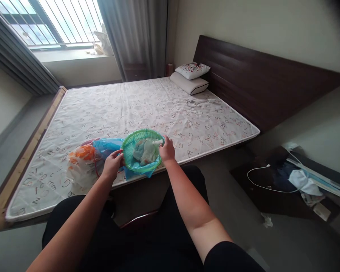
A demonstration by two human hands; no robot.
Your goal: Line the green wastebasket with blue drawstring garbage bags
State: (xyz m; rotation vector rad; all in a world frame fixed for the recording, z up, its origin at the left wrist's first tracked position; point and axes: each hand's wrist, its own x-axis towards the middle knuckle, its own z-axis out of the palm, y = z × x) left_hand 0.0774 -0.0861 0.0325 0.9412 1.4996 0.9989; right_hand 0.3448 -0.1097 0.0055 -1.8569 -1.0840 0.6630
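Note:
A round green plastic basket [143, 133] rests near the front edge of the mattress, lined with a thin blue plastic bag [137, 167]. Crumpled pale plastic and wrappers [146, 151] lie inside it. My left hand [113, 164] is closed at the basket's left rim, its fingertips by the rim and a thin red strip. On the opposite side, my right hand [167, 149] grips the rim, with a small white piece near its thumb. Left of the basket are a blue plastic bag [107, 146] and a clear bag with orange patches [82, 160].
The mattress [124, 105] has a letter print and spans the middle of the view. Two pillows [191, 77] sit by the dark headboard [229, 71]. At right, a dark nightstand [272, 192] carries a white cable [255, 185] and crumpled white cloth [303, 181]. Crumpled tissue [267, 220] lies below it.

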